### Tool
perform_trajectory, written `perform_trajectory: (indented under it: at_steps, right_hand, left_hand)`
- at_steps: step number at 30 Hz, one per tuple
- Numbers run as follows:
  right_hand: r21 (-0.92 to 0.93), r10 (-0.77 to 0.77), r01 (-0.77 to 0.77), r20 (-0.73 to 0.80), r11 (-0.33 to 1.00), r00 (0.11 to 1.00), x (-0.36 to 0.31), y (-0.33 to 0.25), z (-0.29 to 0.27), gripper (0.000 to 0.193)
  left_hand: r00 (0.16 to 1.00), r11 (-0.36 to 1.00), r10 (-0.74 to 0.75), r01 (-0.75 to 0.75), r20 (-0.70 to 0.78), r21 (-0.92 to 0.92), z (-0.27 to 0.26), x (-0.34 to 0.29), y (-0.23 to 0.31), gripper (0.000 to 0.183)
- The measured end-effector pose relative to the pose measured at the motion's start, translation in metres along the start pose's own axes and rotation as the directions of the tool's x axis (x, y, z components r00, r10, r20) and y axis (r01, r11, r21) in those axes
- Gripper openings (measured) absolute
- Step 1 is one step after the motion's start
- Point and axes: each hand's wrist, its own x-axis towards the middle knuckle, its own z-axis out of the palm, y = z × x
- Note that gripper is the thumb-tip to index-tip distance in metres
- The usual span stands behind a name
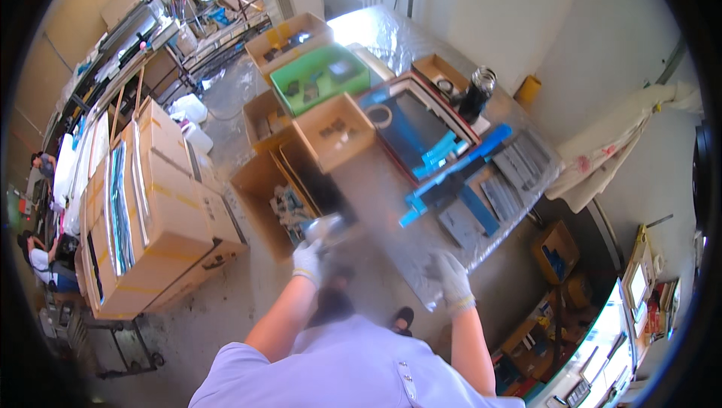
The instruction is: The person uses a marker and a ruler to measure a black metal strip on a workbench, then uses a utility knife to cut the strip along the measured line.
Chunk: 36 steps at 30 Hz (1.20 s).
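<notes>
Now, beside the silvery table (368, 201) stood an open carton (252, 197); the right hand (453, 284), by the table's corner, was well apart from the left hand (307, 260), at a blurred pale piece (323, 226) by the carton, both grips unreadable.

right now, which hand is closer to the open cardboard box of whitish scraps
Left: the left hand is by the near side of the box; the right hand is farther right, by the near corner of the table.

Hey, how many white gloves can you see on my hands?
2: one on your left hand, near an open cardboard box; one on your right hand, near the table.
</notes>
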Motion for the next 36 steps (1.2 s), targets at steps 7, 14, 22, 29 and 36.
perform_trajectory:
  at_steps: [7,14,22,29,36]
  right_hand:
    - [0.271,0.224,-0.089,-0.523,0.958,0.822,-0.048,0.041,-0.009,0.026]
    - [0.326,0.302,-0.112,-0.621,0.939,0.723,-0.082,0.065,0.047,0.032]
    - [0.395,0.242,0.081,-0.699,0.915,0.673,-0.091,0.043,0.092,0.023]
    - [0.739,-0.074,0.628,-0.632,0.246,0.772,-0.065,-0.011,0.093,0.026]
    - [0.479,0.342,0.878,-0.822,-0.015,0.455,-0.179,0.012,0.079,0.019]
  left_hand:
    - [0.893,0.947,0.29,-0.319,-0.344,-0.027,-0.033,0.223,0.141,0.01]
    - [0.867,0.848,0.496,-0.497,-0.05,-0.183,0.098,0.396,0.405,0.031]
    - [0.823,0.828,0.544,-0.558,0.162,0.051,0.178,0.353,0.289,0.01]
    - [0.459,0.806,-0.067,-0.498,0.886,0.319,0.163,0.042,0.09,0.012]
    - [-0.471,0.617,-0.259,-0.753,0.843,-0.231,0.112,-0.235,0.017,0.03]
